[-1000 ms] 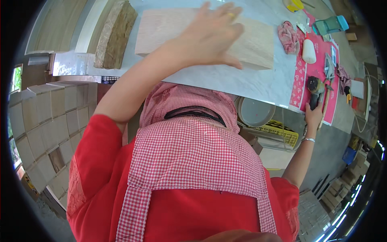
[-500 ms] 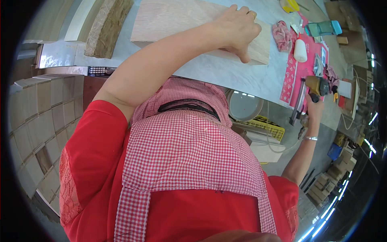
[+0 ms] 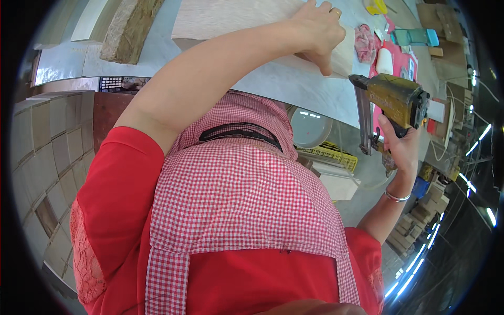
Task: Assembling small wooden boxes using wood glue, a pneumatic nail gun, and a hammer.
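Observation:
A pale wooden box (image 3: 226, 20) lies along the table at the top of the head view. My left hand (image 3: 319, 35) grips it near its right end, thumb down the near side and fingers over the top. In my right hand (image 3: 401, 144) is a pneumatic nail gun (image 3: 387, 95), held by its handle. Its nose points left at the box's right end; whether they touch I cannot tell. The fingers round the handle are partly hidden behind the tool.
A rough brown wood block (image 3: 128, 34) and pale boards (image 3: 95, 21) lie at the far left. Beyond the box's right end are a pink cloth (image 3: 365, 44), a white bottle (image 3: 385, 61) and a teal bottle (image 3: 415, 37). Stacked wooden pieces (image 3: 44, 136) stand at my left.
My right hand has brought the nail gun up and left, from over the pink mat to beside the box's right end. My left hand keeps its hold on the box.

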The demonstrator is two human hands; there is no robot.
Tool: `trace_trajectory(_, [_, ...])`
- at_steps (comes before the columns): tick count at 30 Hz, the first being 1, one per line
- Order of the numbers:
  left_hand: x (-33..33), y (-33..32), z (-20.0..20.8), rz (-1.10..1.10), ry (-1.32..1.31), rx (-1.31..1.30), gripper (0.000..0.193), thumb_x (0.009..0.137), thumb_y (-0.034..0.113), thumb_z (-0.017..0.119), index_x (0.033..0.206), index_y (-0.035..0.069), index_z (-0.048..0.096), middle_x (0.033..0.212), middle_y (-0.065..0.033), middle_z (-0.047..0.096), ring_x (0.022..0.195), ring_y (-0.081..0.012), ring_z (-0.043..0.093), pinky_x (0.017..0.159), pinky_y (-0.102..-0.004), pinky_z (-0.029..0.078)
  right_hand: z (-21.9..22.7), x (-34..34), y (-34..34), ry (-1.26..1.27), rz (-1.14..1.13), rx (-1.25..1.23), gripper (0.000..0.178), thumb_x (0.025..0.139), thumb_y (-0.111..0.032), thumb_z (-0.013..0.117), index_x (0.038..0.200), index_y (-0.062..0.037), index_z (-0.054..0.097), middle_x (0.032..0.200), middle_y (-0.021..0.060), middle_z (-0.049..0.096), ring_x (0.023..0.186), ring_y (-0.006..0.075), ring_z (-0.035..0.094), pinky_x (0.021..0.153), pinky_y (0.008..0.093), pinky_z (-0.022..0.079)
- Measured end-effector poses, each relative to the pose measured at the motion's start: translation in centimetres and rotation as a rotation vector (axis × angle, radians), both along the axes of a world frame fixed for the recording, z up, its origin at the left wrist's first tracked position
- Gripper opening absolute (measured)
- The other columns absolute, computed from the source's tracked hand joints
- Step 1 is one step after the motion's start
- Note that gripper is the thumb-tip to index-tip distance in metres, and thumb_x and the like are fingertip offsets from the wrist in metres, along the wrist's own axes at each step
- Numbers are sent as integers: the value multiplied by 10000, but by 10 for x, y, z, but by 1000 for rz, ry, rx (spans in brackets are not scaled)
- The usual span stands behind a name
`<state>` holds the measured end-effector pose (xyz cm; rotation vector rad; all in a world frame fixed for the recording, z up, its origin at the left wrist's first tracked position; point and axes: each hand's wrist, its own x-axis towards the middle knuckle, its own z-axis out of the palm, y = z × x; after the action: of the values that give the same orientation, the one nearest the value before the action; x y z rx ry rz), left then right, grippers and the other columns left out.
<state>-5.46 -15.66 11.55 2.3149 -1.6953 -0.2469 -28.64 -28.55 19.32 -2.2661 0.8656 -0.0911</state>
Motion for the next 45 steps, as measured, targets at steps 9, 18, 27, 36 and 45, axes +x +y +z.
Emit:
trace_trajectory(9, [13,4,-1,-23,86,-31,667,575,440,846,1055,-4,713,1223,-228,587,1189,-347,524,993,-470,439,1,3,5,65,-39,28,206,900,-198,755,955,-27,653,629,-28,566,451,36,453,410,221,348])
trace_trajectory(18, [14,2,-2,-48,89,-23,719,575,465,849,1090,-12,695,1259,-250,570,1227,-369,505,1025,-505,420,-4,0,22,99,-172,64,226,904,-217,748,834,-32,639,550,-28,526,431,51,451,410,234,341])
trace_trajectory(27, [44,124,-16,-59,-199,-372,922,637,577,829,1256,-49,553,1439,-326,421,1392,-454,355,1127,-610,298,5,6,31,18,-95,-16,231,899,-230,753,853,-20,669,556,-26,532,436,48,450,415,236,337])
trace_trajectory(36, [61,155,22,136,-91,117,710,588,440,829,1060,-40,605,1155,-283,563,1152,-423,521,978,-543,412,12,13,42,42,-19,-5,235,894,-226,761,949,-15,673,612,-28,560,461,45,464,418,227,357])
trace_trajectory(45, [42,140,9,-17,-57,-310,685,562,457,845,1016,-10,633,1083,-229,592,1100,-373,543,920,-468,435,16,18,43,88,25,-1,241,890,-229,766,962,-16,676,609,-30,557,468,46,465,421,228,367])
